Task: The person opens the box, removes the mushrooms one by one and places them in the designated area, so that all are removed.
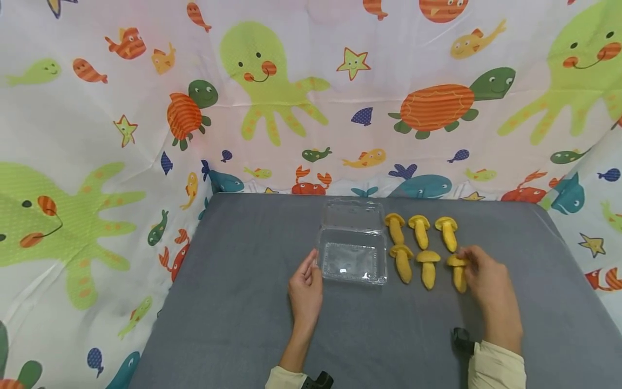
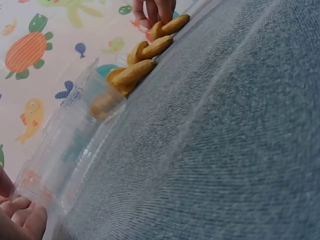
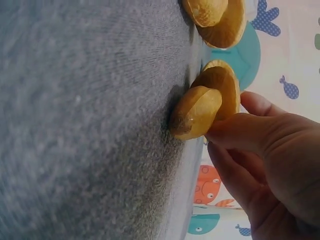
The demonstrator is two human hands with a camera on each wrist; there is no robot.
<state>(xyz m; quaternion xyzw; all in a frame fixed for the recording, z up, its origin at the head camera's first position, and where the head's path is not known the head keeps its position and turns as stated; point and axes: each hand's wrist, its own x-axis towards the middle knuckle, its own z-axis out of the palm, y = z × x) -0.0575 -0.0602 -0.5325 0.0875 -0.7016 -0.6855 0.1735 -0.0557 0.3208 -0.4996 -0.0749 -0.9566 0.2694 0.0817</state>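
A clear plastic clamshell box (image 1: 353,256) stands with its lid (image 1: 353,215) folded back on the grey cloth. My left hand (image 1: 306,286) grips its left edge, fingers partly curled at the rim (image 2: 30,192). To the right of the box lie several yellow mushrooms with wide caps, in two rows. With thumb and fingers, my right hand (image 1: 491,278) pinches the front-row mushroom at the far right (image 1: 459,275) near its cap. In the right wrist view this mushroom's stem (image 3: 196,112) points at the camera, low over the cloth, and the thumb presses beside it.
Left of the held mushroom lie a front-row middle mushroom (image 1: 428,267) and one beside the box (image 1: 402,263). Behind them is the back row, its right mushroom (image 1: 447,232) nearest the right hand. A printed sea-animal curtain (image 1: 311,97) borders the table.
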